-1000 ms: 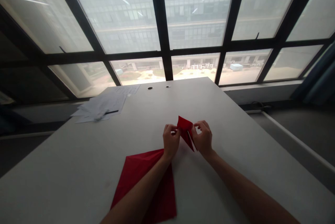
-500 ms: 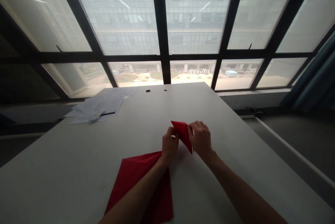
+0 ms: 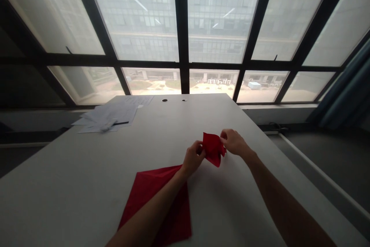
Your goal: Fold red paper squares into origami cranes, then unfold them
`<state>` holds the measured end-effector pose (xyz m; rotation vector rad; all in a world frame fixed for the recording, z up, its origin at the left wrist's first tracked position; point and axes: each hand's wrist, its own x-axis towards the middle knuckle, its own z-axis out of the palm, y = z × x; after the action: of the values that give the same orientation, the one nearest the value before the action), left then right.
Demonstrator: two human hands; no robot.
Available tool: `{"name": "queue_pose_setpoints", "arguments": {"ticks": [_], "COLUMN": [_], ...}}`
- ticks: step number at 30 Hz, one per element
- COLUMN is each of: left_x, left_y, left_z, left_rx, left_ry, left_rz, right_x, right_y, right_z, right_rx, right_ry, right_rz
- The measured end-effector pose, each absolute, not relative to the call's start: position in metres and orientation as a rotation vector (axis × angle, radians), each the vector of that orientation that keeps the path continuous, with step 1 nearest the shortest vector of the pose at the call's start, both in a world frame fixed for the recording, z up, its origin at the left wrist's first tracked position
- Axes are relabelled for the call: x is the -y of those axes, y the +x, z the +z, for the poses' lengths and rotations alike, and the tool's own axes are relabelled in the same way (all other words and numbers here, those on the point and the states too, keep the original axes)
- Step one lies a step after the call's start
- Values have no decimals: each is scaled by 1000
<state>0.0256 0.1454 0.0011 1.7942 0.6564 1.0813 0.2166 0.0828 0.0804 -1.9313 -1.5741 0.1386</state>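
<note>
Between my hands is a small folded piece of red paper [image 3: 212,148], held just above the white table. My left hand [image 3: 194,157] pinches its left edge between thumb and fingers. At its upper right, the fingertips of my right hand [image 3: 232,141] are closed on the edge, where the paper looks bent and partly opened out. A larger red sheet [image 3: 176,216] lies on the table beneath my left forearm, which hides part of it.
The white table [image 3: 86,185] reaches to a dark-framed window [image 3: 181,64]. Loose white papers [image 3: 118,113] with a dark pen-like strip [image 3: 121,123] lie at the far left. Two round holes are near the far edge. A blue curtain [image 3: 332,100] hangs at the right.
The folded red paper has moved a little right and turned, showing a broader face with a bent right side. My right hand has shifted right and turned; my left hand follows slightly.
</note>
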Motion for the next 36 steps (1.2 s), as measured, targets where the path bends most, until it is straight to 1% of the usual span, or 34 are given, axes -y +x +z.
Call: {"name": "queue_pose_setpoints", "arguments": {"ticks": [2, 4, 8, 11, 15, 18, 20, 23, 30, 33, 36], "left_x": [-146, -148, -153, -157, -157, -155, -153, -152, -155, -155, -151], "left_y": [27, 28, 27, 27, 27, 26, 25, 24, 23, 22, 22], "left_z": [1, 2, 0, -4, -5, -2, 0, 2, -2, -1, 4], "left_rx": [-619, -585, -558, -551, -567, -569, -559, -548, -532, -618, -698], "left_ry": [1678, 1534, 1253, 1075, 1018, 1043, 1052, 1023, 1023, 1080, 1306], "left_rz": [1058, 1034, 1009, 998, 975, 937, 920, 917, 871, 1001, 1207], "right_x": [-84, -83, -71, -59, -54, -59, -62, -63, -62, -66, -72], "right_y": [222, 223, 222, 218, 211, 207, 206, 209, 222, 219, 207], "right_z": [86, 88, 80, 73, 73, 75, 74, 71, 70, 68, 58], "right_rx": [1543, 1517, 1487, 1579, 1737, 1833, 1850, 1748, 1373, 1191, 1024], "right_ry": [-1825, -1652, -1406, -1296, -1303, -1340, -1339, -1331, -1329, -1319, -1328], "right_rz": [408, 532, 430, 362, 151, 90, 120, 252, 755, 783, 681]}}
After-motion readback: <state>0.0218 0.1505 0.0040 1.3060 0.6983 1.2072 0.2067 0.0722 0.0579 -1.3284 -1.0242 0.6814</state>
